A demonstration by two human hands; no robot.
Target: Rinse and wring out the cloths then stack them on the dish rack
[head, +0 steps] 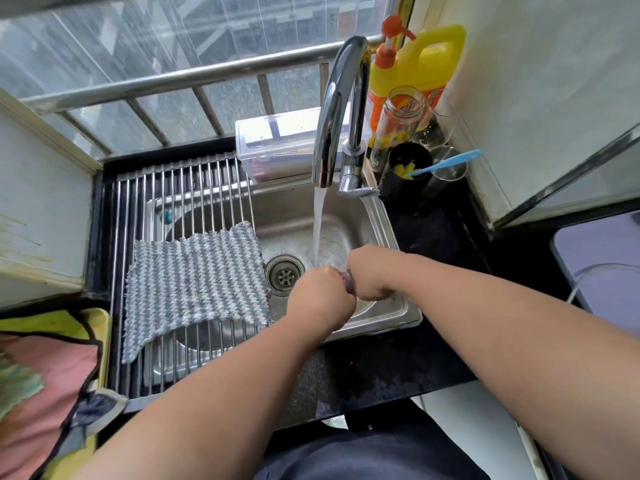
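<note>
Dark cloth (348,286), gripped and twisted by left hand (320,297) and right hand (367,273): running tap (341,109) may re-soak it; a wet grip could slip.

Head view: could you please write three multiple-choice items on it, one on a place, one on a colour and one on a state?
1. Where does the striped cloth lie?
A. On the black counter
B. Flat on the rack
C. On the window ledge

2. What colour is the bottle behind the tap?
A. Yellow
B. Green
C. White

3. What are the left hand and right hand doing?
A. Hanging empty
B. Turning the tap
C. Gripping a dark cloth

Answers: 1 B, it is spread across the rack bars; 2 A, its body is yellow, with an orange pump; 3 C, each hand grips the dark cloth over the sink.
</note>
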